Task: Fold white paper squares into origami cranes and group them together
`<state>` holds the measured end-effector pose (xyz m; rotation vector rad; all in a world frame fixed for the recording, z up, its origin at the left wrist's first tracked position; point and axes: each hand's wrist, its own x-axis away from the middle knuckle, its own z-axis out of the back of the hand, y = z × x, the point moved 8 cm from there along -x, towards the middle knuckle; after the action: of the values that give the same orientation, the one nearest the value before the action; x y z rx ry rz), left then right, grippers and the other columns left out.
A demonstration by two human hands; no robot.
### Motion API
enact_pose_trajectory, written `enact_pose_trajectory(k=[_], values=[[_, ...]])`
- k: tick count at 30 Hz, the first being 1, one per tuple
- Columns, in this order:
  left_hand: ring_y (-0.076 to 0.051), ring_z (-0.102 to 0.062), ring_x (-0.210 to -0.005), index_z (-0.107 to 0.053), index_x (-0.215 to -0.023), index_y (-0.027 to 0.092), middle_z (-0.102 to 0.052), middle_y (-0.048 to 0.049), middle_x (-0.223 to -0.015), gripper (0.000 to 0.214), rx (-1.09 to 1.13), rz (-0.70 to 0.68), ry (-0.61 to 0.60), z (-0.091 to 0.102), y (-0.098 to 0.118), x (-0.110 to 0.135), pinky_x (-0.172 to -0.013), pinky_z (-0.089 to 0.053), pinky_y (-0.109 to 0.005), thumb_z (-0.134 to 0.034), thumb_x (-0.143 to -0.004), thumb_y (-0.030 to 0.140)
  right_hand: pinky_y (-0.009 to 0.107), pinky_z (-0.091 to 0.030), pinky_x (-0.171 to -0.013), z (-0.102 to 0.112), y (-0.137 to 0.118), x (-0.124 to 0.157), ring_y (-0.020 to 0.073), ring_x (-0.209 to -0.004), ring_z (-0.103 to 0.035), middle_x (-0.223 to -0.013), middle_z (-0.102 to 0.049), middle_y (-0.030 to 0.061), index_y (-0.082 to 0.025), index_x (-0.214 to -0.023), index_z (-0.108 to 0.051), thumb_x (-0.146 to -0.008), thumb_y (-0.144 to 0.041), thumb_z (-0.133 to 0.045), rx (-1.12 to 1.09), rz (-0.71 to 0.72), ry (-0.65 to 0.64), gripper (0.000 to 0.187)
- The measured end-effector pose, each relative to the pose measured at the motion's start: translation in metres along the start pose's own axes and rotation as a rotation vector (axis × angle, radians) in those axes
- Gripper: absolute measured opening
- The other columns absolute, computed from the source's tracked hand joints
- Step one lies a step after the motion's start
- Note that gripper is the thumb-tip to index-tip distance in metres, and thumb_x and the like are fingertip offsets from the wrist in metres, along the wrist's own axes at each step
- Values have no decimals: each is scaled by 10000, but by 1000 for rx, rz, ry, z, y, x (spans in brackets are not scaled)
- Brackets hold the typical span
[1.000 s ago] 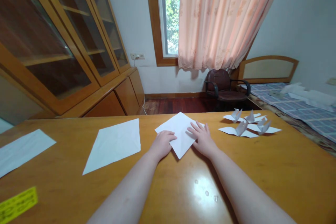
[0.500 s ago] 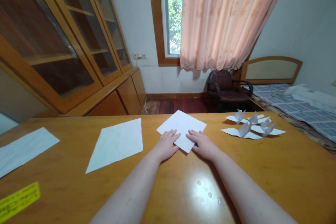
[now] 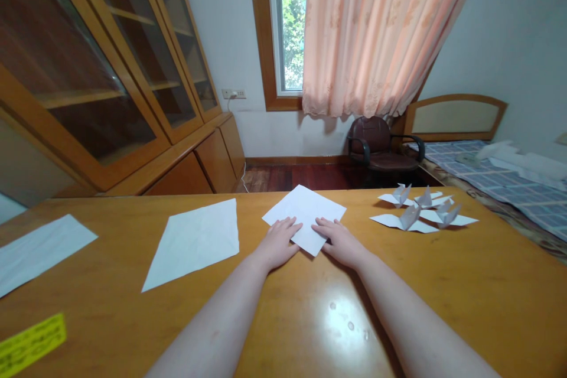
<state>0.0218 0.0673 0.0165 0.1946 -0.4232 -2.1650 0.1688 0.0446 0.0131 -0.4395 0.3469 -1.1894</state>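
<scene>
A white square of paper [image 3: 305, 204] lies flat on the wooden table, one corner pointing toward me. My left hand [image 3: 279, 243] rests on its left edge with the fingers stretched out. On the opposite edge lies my right hand [image 3: 339, 240], palm down, fingers also extended. Neither hand grips the sheet; both press on it from above. To the left is a larger white sheet [image 3: 195, 242], flat on the tabletop. Several folded paper cranes [image 3: 410, 217] with spread wings stand together on the right.
Another white sheet [image 3: 42, 254] lies at the far left of the table [image 3: 465, 289]. A yellow label [image 3: 33, 342] with dark writing is at the lower left. Beyond the table are a glass-fronted cabinet [image 3: 117, 71], a brown armchair [image 3: 374, 139] and a bed [image 3: 491, 159].
The whole view has shifted very slightly to the left. Both hands stay in the same place on the paper.
</scene>
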Motion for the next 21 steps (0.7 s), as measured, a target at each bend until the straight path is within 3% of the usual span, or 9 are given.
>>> enact_pose_trajectory(k=[21], values=[[-230, -237, -1357, -392, -1348, 303, -310, -16, -1467, 536, -11, -8, 13, -2, -2, -1, -1120, -151, -427, -466, -824, 391, 469, -115, -1102, 1, 0, -1, 235, -1330, -304, -1427, -369, 99, -237, -1309, -471, -798, -282, -526, -22, -14, 6, 516]])
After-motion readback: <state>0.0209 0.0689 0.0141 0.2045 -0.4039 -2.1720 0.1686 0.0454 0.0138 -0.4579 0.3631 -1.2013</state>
